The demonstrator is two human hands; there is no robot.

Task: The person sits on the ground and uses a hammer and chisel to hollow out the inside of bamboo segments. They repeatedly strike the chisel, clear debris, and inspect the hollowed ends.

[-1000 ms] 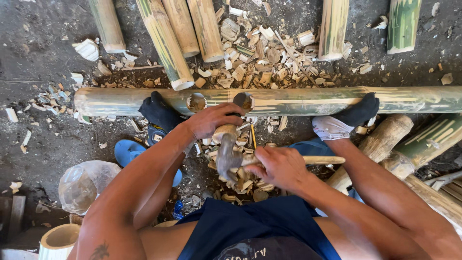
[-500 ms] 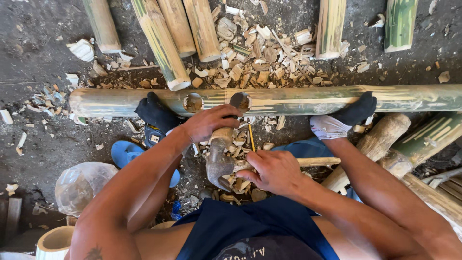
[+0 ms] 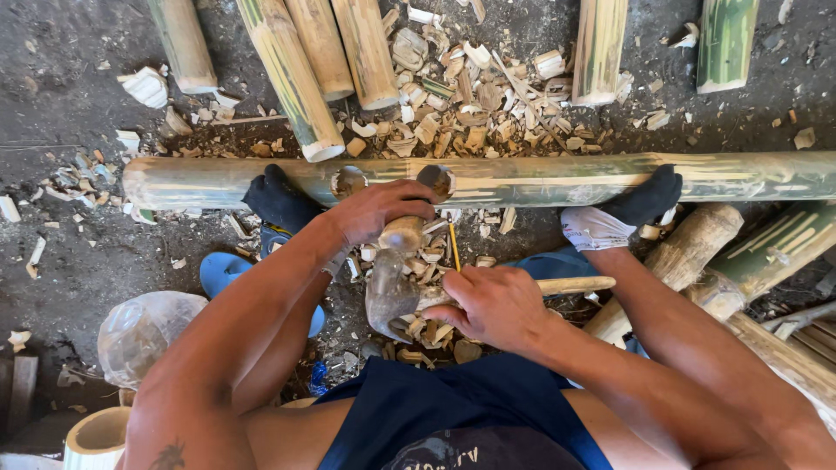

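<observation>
A short round wooden piece (image 3: 402,233) stands near the middle of the view, just below a long bamboo pole (image 3: 540,178) that lies crosswise on the ground. The left hand (image 3: 383,209) is wrapped over the top of this piece, fingers curled tight around it. Directly at 6 o'clock from it, a broad grey metal blade (image 3: 389,296) points down into a heap of wood chips (image 3: 427,335); whether the blade touches the wooden piece cannot be told.

At 4 o'clock from the piece, the right hand (image 3: 492,306) is closed around a pale wooden handle (image 3: 570,285) that sticks out toward 3 o'clock. A thin yellow stick (image 3: 453,245) stands between the two hands.

The pole has two round holes cut in it, just at 12 o'clock from the left hand. Two feet in dark socks press against it: the left foot (image 3: 279,200) at 9 o'clock from the piece, the right foot (image 3: 636,204) at 3 o'clock. A blue sandal (image 3: 228,271) lies at 8 o'clock, and a crumpled clear plastic bag (image 3: 144,335) beyond it.

At 12 o'clock, past the pole, several cut bamboo lengths (image 3: 300,78) lie side by side among a wide scatter of pale shavings (image 3: 470,96). More bamboo pieces (image 3: 697,248) lie at 3 o'clock.
</observation>
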